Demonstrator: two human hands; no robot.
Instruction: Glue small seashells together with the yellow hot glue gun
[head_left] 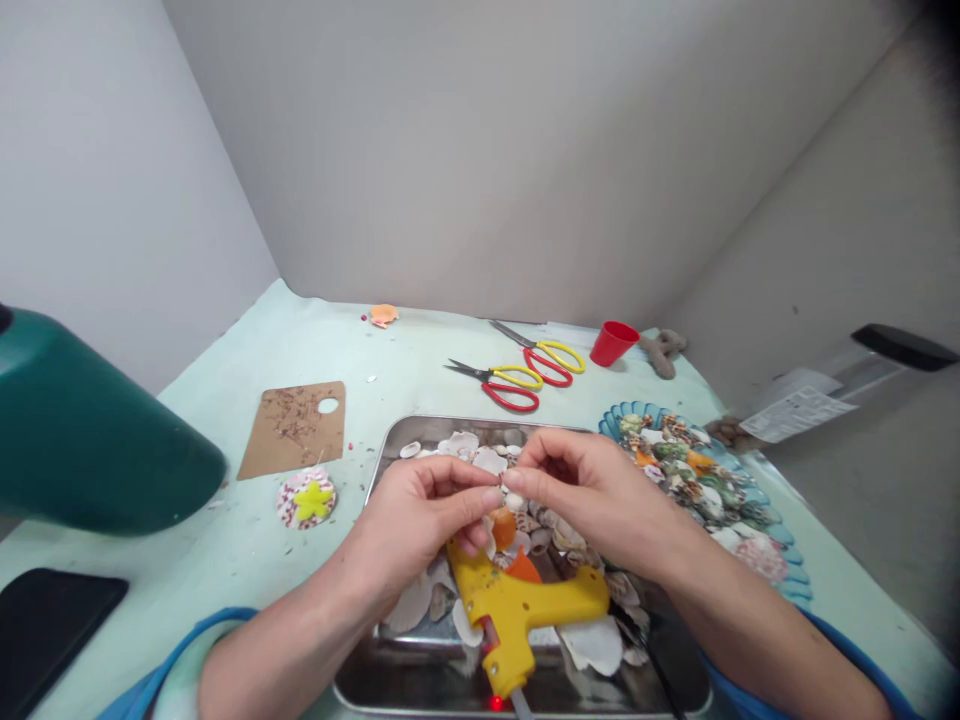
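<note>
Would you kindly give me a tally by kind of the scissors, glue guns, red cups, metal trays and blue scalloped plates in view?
Pairs of scissors: 2
Yellow glue gun: 1
Red cup: 1
Metal tray: 1
Blue scalloped plate: 1
Total: 6

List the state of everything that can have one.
Left hand, pinching, grasp unclear
Right hand, pinching, grasp unclear
Yellow plastic glue gun, red light lit
Rectangular metal tray, holding shells
Nearer red-and-yellow-handled scissors, nearly shut
Farther matching scissors, nearly shut
Red plastic cup, upright
Scalloped blue plate, heaped
Clear container, black lid on
</note>
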